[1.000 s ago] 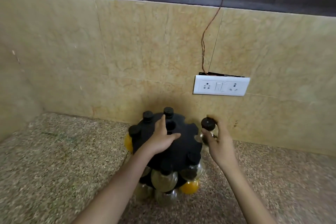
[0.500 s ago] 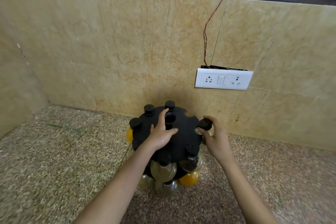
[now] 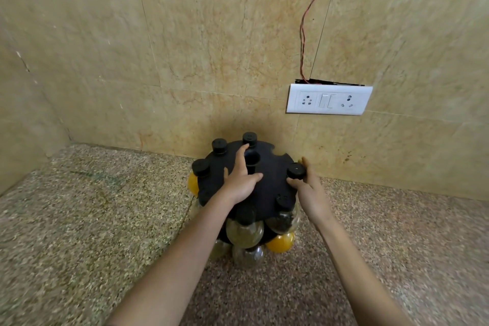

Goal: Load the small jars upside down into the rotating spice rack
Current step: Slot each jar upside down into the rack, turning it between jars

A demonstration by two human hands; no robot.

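Observation:
A black round spice rack (image 3: pixel 272 180) stands on the speckled counter near the wall. Several small jars hang from its rim slots, black caps (image 3: pixel 219 145) sticking up above the disc and round bodies (image 3: pixel 244 231) below; some hold orange powder (image 3: pixel 280 242). My left hand (image 3: pixel 239 182) rests on top of the disc, fingers stretched toward its centre hole. My right hand (image 3: pixel 309 193) pinches a small jar (image 3: pixel 296 171) just under its black cap, sitting in a slot at the rack's right edge. That jar's body is hidden behind my hand.
A tan tiled wall rises right behind the rack, with a white socket plate (image 3: pixel 328 99) and a red wire (image 3: pixel 304 34) above it. Another wall closes the left side. The granite counter (image 3: pixel 105 219) stretches left and right of the rack.
My right hand has brought the jar down and leftward from beside the rack into the slot at its right edge. My left hand has stayed on the disc.

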